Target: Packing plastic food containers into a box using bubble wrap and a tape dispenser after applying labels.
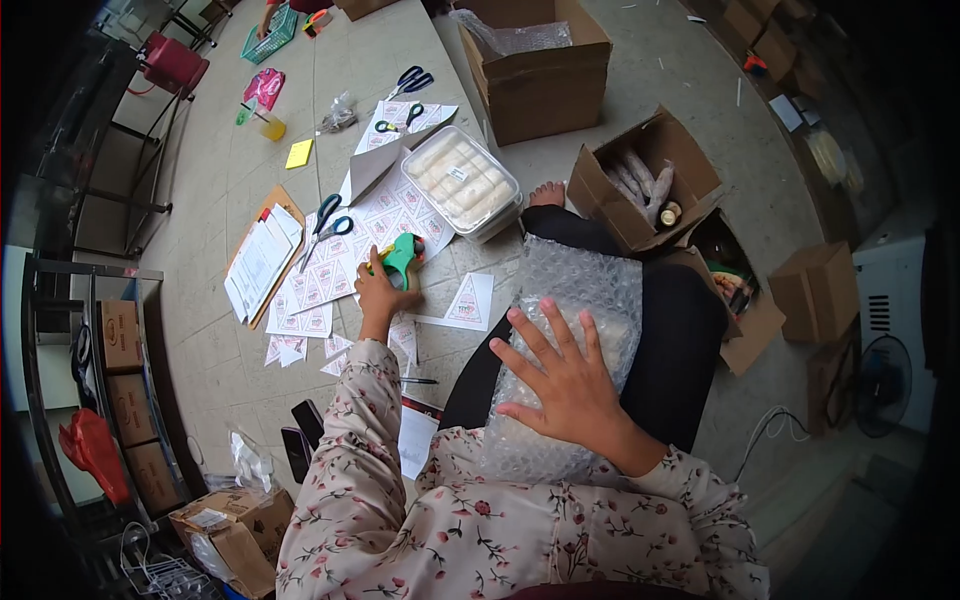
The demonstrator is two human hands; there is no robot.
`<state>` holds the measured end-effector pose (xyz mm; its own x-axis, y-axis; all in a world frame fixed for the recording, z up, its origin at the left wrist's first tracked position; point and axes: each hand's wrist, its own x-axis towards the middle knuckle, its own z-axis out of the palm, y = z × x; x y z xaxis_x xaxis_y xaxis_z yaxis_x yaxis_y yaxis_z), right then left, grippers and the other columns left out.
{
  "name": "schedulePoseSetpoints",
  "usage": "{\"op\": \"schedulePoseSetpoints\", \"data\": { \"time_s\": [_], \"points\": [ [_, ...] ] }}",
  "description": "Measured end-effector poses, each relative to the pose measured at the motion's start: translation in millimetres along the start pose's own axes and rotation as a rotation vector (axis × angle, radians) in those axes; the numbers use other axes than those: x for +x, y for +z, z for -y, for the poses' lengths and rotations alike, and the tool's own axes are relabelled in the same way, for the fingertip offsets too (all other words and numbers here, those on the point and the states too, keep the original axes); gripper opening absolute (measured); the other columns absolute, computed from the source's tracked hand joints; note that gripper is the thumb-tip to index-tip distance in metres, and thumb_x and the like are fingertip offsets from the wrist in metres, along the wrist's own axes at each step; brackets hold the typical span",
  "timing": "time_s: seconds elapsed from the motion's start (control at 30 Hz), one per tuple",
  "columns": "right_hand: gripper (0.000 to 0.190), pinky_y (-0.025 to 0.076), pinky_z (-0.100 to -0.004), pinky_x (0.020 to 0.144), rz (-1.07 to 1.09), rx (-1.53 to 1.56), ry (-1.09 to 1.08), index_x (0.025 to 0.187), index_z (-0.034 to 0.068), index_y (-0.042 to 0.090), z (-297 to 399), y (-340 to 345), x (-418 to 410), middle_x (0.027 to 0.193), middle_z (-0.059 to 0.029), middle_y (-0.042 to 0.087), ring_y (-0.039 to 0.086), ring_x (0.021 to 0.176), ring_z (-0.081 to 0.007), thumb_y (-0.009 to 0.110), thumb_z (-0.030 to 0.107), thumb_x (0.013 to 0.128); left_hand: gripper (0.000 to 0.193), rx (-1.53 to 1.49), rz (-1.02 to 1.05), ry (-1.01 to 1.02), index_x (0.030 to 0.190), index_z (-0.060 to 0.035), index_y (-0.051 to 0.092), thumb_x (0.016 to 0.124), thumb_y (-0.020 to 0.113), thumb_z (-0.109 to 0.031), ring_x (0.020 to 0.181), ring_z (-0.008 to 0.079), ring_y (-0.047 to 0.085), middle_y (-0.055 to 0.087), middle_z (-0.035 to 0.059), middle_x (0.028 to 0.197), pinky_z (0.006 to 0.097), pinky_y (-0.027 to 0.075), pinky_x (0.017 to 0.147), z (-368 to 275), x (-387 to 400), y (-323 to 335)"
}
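My left hand (382, 292) is on a green tape dispenser (403, 259) that stands on printed paper sheets; its fingers curve round the near side, and whether they grip it firmly is hard to tell. Across my lap lies a bubble-wrap bundle (581, 274) with something pale inside. My right hand (562, 375) rests on the bundle, palm down with fingers spread. Scissors (324, 225) lie on the sheets (322, 277) left of the dispenser. Beyond it, a lidded clear plastic box (461, 184) holds pale rolls. A cut triangle print (469, 301) lies between the dispenser and my lap.
An open carton (547, 97) with bubble wrap stands ahead; a smaller carton (645, 180) with wrapped items and a bottle is at right. At left are a clipboard (266, 255), a drink bag (272, 127) and two phones (296, 450). Another person's hand (262, 30) reaches into a basket (274, 37).
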<state>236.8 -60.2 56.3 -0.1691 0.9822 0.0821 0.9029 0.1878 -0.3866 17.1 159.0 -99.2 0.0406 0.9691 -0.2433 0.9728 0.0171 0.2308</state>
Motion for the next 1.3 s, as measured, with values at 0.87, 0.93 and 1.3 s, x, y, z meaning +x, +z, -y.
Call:
{"op": "schedulePoseSetpoints", "data": {
  "time_s": [0.87, 0.93, 1.3],
  "points": [
    [0.053, 0.037, -0.0288, 0.087, -0.312, 1.362, 0.185, 0.116, 0.003, 0.037, -55, -33, -38, 0.109, -0.0079, 0.048, 0.046, 0.102, -0.0142, 0.062, 0.003, 0.07, 0.081, -1.174, 0.74, 0.676, 0.124, 0.0007, 0.035, 0.064, 0.067, -0.043, 0.12, 0.0287, 0.031, 0.029, 0.0167, 0.129, 0.0358, 0.03, 0.095, -169, -181, -156],
    [0.044, 0.04, -0.027, 0.081, -0.38, 1.306, 0.243, 0.109, 0.002, 0.042, -51, -38, -38, 0.103, -0.0079, 0.051, 0.05, 0.095, -0.0137, 0.062, 0.001, 0.07, 0.083, -1.269, 0.651, 0.577, 0.126, 0.0014, 0.031, 0.065, 0.067, -0.042, 0.117, 0.032, 0.035, 0.029, 0.0192, 0.129, 0.0367, 0.033, 0.092, -173, -195, -154],
    [0.067, 0.041, -0.0288, 0.081, -0.501, 1.405, 0.151, 0.108, 0.004, 0.047, -29, -29, -32, 0.101, -0.0064, 0.053, 0.052, 0.092, -0.0152, 0.068, 0.048, 0.061, 0.073, -1.349, -0.052, 0.925, 0.122, 0.0026, 0.03, 0.075, 0.054, -0.049, 0.111, 0.0326, 0.041, 0.036, 0.0231, 0.123, 0.0377, 0.034, 0.091, -184, -193, -111]
  ]
}}
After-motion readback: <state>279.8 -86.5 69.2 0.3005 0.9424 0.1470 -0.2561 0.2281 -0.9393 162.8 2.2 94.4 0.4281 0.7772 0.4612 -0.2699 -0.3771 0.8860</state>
